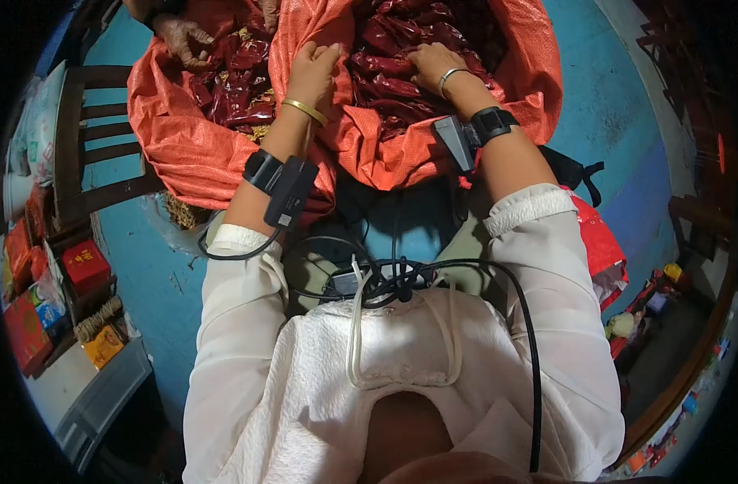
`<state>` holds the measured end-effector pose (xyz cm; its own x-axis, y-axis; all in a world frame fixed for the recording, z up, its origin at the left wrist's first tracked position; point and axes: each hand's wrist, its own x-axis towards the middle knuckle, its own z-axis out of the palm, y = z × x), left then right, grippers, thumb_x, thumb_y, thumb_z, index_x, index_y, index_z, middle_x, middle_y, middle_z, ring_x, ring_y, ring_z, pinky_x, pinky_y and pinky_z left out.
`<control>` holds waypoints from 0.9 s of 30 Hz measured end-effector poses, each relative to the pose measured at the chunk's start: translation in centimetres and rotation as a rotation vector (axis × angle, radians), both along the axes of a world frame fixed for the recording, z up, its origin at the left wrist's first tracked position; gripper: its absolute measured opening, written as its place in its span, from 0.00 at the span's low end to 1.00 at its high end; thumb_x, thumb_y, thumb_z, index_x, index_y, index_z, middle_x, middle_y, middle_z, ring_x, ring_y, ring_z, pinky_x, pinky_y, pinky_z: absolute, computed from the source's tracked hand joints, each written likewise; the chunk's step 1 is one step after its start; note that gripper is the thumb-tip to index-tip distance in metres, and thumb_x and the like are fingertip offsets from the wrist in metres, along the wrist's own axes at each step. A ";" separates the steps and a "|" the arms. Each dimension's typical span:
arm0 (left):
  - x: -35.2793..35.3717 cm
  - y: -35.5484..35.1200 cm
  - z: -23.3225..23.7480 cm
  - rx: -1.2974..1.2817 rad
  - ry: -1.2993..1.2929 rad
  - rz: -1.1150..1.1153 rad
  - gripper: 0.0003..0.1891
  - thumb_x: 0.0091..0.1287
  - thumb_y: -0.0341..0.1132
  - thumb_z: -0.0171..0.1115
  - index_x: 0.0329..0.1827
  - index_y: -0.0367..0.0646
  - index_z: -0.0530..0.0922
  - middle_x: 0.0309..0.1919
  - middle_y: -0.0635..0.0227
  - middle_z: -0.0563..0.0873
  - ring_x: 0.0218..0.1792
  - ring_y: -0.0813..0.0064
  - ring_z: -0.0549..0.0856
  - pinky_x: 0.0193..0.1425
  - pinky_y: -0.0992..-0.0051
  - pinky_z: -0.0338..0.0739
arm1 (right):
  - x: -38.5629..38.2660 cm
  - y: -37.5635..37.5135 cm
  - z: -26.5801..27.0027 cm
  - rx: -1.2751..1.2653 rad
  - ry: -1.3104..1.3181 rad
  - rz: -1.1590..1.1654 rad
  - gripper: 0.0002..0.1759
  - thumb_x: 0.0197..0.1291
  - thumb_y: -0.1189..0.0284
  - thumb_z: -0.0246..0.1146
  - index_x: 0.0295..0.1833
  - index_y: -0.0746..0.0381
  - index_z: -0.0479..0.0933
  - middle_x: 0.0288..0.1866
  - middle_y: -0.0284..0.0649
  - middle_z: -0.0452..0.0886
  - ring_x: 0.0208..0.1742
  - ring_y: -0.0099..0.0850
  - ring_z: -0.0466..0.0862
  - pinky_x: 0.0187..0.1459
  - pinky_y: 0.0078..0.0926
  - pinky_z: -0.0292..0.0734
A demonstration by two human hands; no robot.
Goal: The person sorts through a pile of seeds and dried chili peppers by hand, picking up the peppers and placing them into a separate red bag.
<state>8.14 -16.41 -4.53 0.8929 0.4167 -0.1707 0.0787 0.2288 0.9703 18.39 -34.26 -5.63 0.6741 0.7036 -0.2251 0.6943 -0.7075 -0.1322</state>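
Your left hand [316, 68] closes on a fold of the orange sack [191, 153], probably to hold its mouth open. Your right hand [432, 64] lies palm down on the dried red chillies [393, 85] inside the sack; whether it grips one, I cannot tell. Another person's hand [183, 39] touches chillies further left.

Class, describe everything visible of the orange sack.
The orange sack is woven plastic by its look, crumpled and wide open on the blue floor. It holds dried red chillies. The left hand lies on a middle fold, the right hand rests on the chillies, and another person's hand reaches in from the far side.
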 end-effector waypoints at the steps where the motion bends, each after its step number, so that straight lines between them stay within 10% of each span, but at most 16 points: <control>1: 0.0 0.2 -0.2 -0.041 -0.005 -0.027 0.09 0.59 0.36 0.57 0.34 0.45 0.66 0.24 0.78 0.70 0.23 0.90 0.70 0.22 0.89 0.62 | 0.1 -0.3 0.1 -0.001 -0.001 -0.001 0.16 0.51 0.67 0.58 0.47 0.56 0.75 0.49 0.40 0.74 0.54 0.37 0.70 0.52 0.35 0.69; 8: 0.3 -1.7 -2.3 0.158 -0.014 0.014 0.37 0.53 0.37 0.62 0.61 0.27 0.55 0.43 0.59 0.75 0.42 0.74 0.75 0.46 0.77 0.70 | 1.0 -3.4 0.6 -0.120 -0.172 -0.123 0.13 0.52 0.73 0.51 0.41 0.59 0.78 0.46 0.39 0.77 0.50 0.38 0.74 0.48 0.34 0.71; 27: -0.7 -3.2 0.5 0.041 0.138 -0.069 0.24 0.58 0.31 0.55 0.57 0.31 0.63 0.45 0.61 0.75 0.41 0.74 0.76 0.44 0.78 0.72 | -2.9 3.5 -0.9 0.257 0.308 0.210 0.17 0.49 0.63 0.57 0.46 0.56 0.73 0.47 0.43 0.74 0.50 0.42 0.73 0.52 0.37 0.67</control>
